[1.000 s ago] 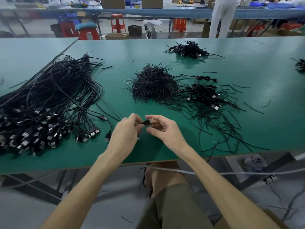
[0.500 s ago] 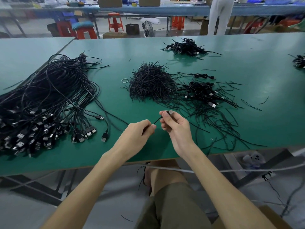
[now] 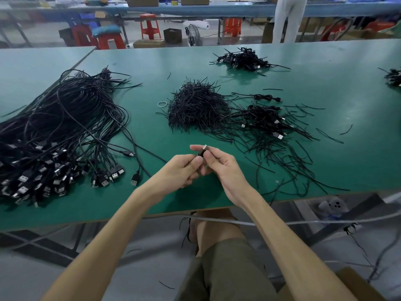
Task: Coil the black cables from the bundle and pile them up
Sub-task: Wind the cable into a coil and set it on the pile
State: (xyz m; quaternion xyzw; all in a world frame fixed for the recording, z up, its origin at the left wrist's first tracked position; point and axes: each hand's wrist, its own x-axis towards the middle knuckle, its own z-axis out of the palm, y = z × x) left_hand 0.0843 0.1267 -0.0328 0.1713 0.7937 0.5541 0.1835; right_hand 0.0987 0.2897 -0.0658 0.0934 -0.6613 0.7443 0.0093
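1. Pinches one cable (image 3: 202,151) by its plug with the curled right hand (image 3: 219,166); grips it just below with the left hand (image 3: 180,170), likely to start a loop.
2. Held over the bench (image 3: 325,72) at 6 o'clock, between bundle (image 3: 60,131) at 9 o'clock and coiled pile (image 3: 264,120) at 2 o'clock, for short reaches.
3. Boxes (image 3: 142,0) far off at 12 o'clock; cannot tell what is inside.

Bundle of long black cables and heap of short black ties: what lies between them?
Head view: mostly bare green tabletop, plus one small pale ring just left of the heap of short black ties, clear of the bundle of long black cables.
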